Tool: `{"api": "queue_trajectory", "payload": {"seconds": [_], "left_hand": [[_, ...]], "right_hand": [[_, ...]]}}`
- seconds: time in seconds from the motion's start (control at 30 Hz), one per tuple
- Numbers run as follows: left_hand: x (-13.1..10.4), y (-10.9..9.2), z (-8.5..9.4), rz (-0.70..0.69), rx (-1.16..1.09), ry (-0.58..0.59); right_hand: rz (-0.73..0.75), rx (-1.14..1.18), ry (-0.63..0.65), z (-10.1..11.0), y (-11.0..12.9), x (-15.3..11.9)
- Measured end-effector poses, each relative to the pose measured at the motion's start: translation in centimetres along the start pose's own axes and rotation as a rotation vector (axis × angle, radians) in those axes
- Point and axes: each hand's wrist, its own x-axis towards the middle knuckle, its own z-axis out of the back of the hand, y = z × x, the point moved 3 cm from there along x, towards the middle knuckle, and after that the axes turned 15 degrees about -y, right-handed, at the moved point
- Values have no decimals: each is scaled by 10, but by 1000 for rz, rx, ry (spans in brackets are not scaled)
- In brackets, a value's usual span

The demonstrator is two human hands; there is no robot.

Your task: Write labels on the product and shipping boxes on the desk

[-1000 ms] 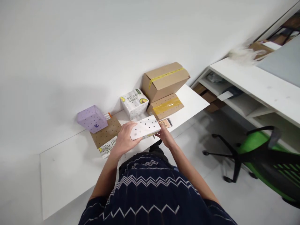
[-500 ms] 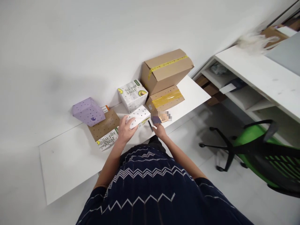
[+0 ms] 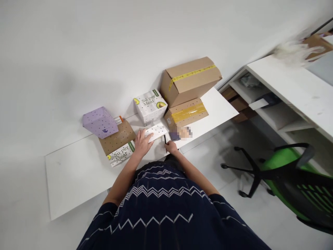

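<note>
A small white box with black dots (image 3: 157,131) lies on the white table (image 3: 78,180), in front of the Super Meal box (image 3: 151,107). My left hand (image 3: 143,141) rests on its left end with the fingers spread over it. My right hand (image 3: 171,147) is closed around a thin black tool (image 3: 165,139), which points away from me just beside the box's right end. Right of the tool sits a small dark blue item (image 3: 174,135), partly blurred out. Left of my left hand a brown flap (image 3: 118,137) adjoins a white Super Meal panel (image 3: 121,153).
A purple box (image 3: 100,122) stands by the wall at the left. Two cardboard boxes with yellow tape, a large one (image 3: 192,81) behind a smaller one (image 3: 188,113), are at the right. A green and black chair (image 3: 281,165) and white shelving (image 3: 291,83) stand further right.
The small white box has come down from a tilted position to lie flatter, with my left hand on it. My right hand and the black tool have shifted slightly left; the whole view has moved a little.
</note>
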Motion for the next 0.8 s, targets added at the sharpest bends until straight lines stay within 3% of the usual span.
{"api": "queue_trajectory", "payload": {"seconds": [0.13,0.3,0.37,0.57,0.7,0.8], "left_hand": [[-4,-1,5,20,30,-1],[-10,4,8,116,19,-29],[-9,4,8,141,39,-27],[7,-3,10,150,156,160],[23,-23,21,97,121,219],[36,-48,24,-54,90,338]], "right_hand": [[-31,257,26,20,-2,-23],[-178,1036,69,64,6,-45],[-182,1148,72,83,16,-49],[111,1171,-100,119,56,-53],[306,930,-266,122,65,-52],[424,688,-364,114,63,-48]]}}
